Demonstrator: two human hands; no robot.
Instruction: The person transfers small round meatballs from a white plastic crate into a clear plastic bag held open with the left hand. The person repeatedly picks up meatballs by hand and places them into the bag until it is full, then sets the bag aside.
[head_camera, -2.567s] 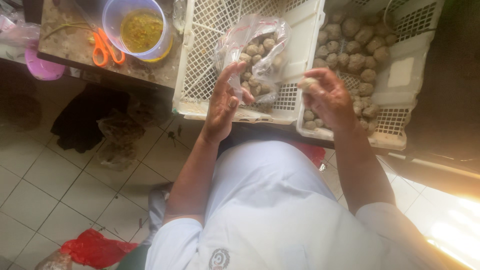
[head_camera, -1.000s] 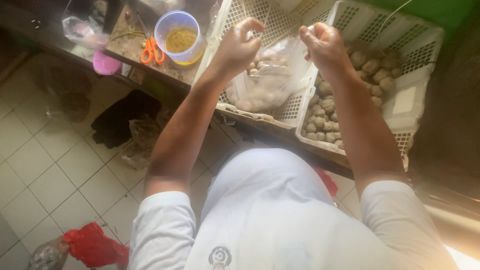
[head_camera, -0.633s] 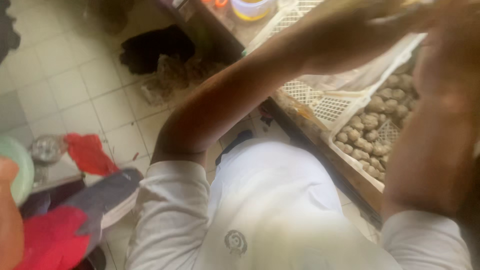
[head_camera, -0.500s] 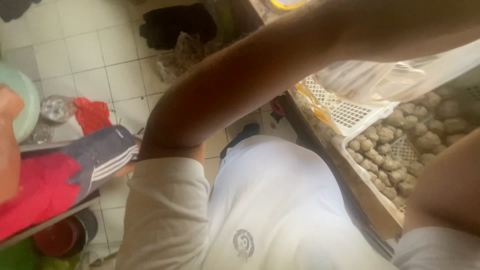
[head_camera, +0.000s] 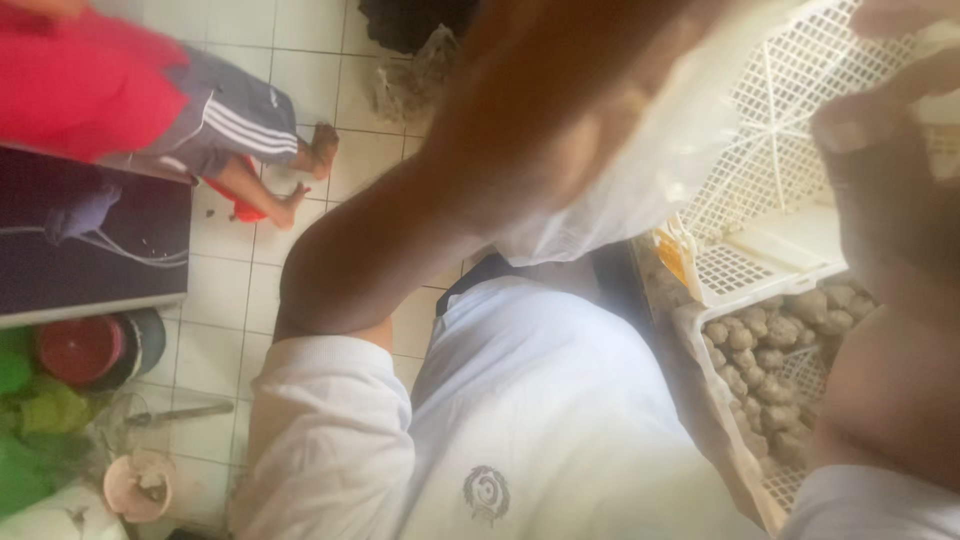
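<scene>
The thin clear plastic bag (head_camera: 640, 190), judged light, limp and slippery, best pinched at its mouth, hung just left of the white lattice crate (head_camera: 790, 130), but both hands' fingers were blurred, their grip undeterminable.

Clear plastic bag (head_camera: 650, 160) raised at frame top, before white lattice crate (head_camera: 800, 120); blurred.
</scene>
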